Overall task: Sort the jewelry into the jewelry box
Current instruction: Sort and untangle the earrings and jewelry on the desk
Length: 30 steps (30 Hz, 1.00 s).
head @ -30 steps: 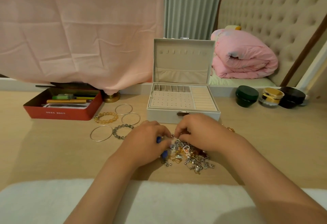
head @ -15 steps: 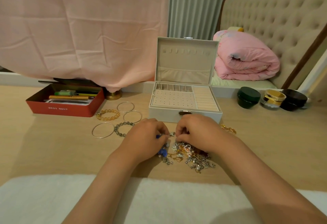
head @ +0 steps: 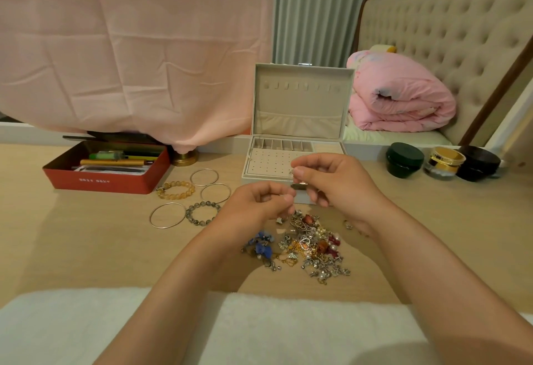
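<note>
A white jewelry box (head: 300, 122) stands open at the back middle of the wooden table, its lid upright and its tray of small compartments showing. A tangled heap of small jewelry (head: 305, 246) lies in front of it. My right hand (head: 331, 182) is raised over the box's front edge and pinches a tiny silver piece (head: 292, 173) between thumb and forefinger. My left hand (head: 259, 206) hovers just above the heap with fingers curled; thumb and forefinger are pinched together, and what they hold is too small to make out.
Three thin silver bangles (head: 167, 215) and two beaded bracelets (head: 176, 190) lie left of the heap. A red tin (head: 106, 175) of pens sits far left. Three round jars (head: 404, 159) stand at the right. A small ring (head: 348, 224) lies under my right wrist.
Both hands have lifted off the jewelry heap. The right hand rose toward the box with a small silver piece pinched; the heap now lies uncovered.
</note>
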Each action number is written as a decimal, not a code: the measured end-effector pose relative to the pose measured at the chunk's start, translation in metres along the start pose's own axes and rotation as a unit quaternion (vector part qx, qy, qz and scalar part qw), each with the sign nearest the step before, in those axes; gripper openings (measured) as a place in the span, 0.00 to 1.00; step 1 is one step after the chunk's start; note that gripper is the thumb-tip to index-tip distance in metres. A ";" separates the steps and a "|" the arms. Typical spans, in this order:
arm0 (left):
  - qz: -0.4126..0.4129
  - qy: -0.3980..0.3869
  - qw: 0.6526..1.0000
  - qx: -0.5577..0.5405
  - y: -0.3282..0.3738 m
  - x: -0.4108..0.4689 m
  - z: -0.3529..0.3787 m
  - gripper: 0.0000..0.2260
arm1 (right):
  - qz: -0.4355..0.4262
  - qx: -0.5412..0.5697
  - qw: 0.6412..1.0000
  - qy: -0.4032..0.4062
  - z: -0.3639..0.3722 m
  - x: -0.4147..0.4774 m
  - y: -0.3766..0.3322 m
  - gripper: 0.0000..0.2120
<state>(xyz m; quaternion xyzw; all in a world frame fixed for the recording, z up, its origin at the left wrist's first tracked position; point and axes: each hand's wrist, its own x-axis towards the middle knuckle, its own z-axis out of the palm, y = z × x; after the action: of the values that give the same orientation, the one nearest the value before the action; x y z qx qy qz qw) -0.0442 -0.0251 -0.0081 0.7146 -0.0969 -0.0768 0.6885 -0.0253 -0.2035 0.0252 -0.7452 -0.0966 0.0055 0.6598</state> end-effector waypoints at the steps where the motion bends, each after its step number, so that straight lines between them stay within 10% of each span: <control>1: -0.003 -0.005 1.000 0.007 0.001 0.000 -0.001 0.07 | 0.004 0.018 1.000 0.002 -0.001 0.001 0.000 0.07; 15: -0.008 -0.058 0.998 -0.032 0.021 -0.006 -0.019 0.10 | 0.076 0.323 0.943 0.008 -0.003 0.003 -0.012 0.08; 30: -0.041 -0.073 0.993 0.080 0.055 -0.010 -0.031 0.12 | 0.109 0.383 0.913 0.085 -0.033 -0.002 -0.019 0.08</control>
<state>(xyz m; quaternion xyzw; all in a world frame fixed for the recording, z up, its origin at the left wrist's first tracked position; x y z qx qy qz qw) -0.0480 0.0056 0.0479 0.7635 -0.1230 -0.1491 0.6163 -0.0257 -0.2340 0.0477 -0.4388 0.0513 0.0505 0.8957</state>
